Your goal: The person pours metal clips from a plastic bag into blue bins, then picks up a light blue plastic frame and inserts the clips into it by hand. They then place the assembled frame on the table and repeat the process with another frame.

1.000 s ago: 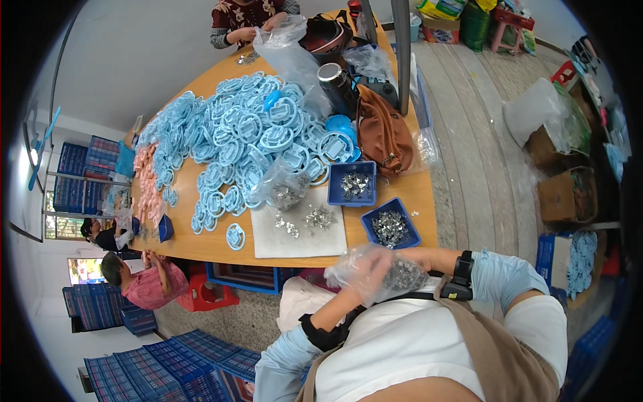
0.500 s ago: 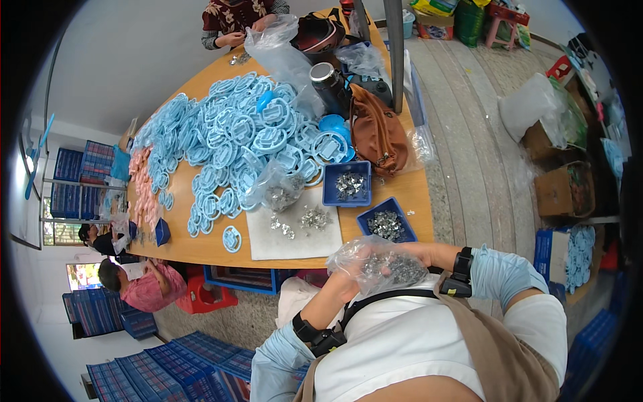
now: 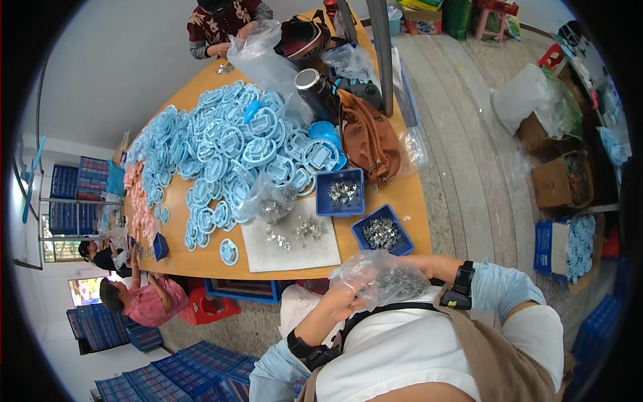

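Note:
A clear plastic bag [image 3: 395, 280] with many small silvery metal pieces sits between my hands, close to my body by the table's near edge. My left hand [image 3: 343, 299] is closed on the bag's left side. At its other side my right hand [image 3: 422, 265] grips it, fingers partly hidden by the plastic. Just beyond are two blue trays, one nearer [image 3: 383, 232] and one farther [image 3: 340, 193], both holding similar metal pieces. Left of them, a white mat [image 3: 295, 253] carries loose metal pieces [image 3: 309, 229] and another clear bag [image 3: 271, 201] of them.
A heap of light-blue plastic rings [image 3: 221, 144] covers much of the table [image 3: 335, 266], with pink pieces [image 3: 139, 201] farther left. A brown bag [image 3: 370, 137] and a dark flask [image 3: 316, 90] stand at the right. Other people work at the far end and left side.
The whole view has shifted slightly. My hands still hold the bag, its contents resting a little differently. At the left, the person in pink has raised an arm toward the table.

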A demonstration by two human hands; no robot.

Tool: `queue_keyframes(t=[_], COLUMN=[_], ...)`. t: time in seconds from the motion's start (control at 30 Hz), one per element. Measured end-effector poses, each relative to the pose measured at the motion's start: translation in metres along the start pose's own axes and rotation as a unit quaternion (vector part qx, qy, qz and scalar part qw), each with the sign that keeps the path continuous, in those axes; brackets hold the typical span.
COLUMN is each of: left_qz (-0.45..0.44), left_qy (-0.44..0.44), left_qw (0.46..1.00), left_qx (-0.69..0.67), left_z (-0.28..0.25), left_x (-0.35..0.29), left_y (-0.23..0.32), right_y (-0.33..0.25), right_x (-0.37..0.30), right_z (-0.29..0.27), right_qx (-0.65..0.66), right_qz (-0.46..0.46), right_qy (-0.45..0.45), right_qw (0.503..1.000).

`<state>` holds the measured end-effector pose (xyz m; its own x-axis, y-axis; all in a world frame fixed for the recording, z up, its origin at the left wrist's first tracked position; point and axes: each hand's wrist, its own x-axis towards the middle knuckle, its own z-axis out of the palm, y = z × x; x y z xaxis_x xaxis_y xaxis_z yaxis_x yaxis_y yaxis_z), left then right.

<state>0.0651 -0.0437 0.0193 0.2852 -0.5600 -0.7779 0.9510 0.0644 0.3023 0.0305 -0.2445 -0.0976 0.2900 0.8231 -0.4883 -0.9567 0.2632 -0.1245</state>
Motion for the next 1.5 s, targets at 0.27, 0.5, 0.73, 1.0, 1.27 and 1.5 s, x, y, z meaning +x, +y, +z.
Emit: queue_keyframes(t=[0.27,0.5,0.73,1.0,1.27,1.5], left_qz=[-0.017,0.099,0.417,0.291,0.389,0.408], left_qy=[-0.061,0.039,0.128,0.08,-0.045,-0.057], left_qw=[0.997,0.983,0.702,0.758,0.723,0.776], left_qx=[0.054,0.153,0.563,0.578,0.569,0.478], left_z=[-0.009,-0.012,-0.042,-0.039,-0.004,-0.003], left_x=[0.007,0.056,0.14,0.102,0.033,0.015], left_y=[0.013,0.037,0.003,0.02,0.027,0.023], right_y=[0.011,0.041,0.013,-0.013,-0.038,-0.027], right_x=[-0.017,-0.092,-0.084,-0.065,-0.039,-0.024], right_z=[-0.021,-0.073,-0.061,-0.038,-0.002,-0.011], right_qx=[0.028,0.11,0.198,0.082,0.003,-0.192], right_qz=[-0.025,-0.132,-0.198,-0.191,-0.155,-0.01], right_qy=[0.131,0.219,0.206,0.184,0.151,0.128], right_qw=[0.991,0.96,0.938,0.961,0.976,0.973])
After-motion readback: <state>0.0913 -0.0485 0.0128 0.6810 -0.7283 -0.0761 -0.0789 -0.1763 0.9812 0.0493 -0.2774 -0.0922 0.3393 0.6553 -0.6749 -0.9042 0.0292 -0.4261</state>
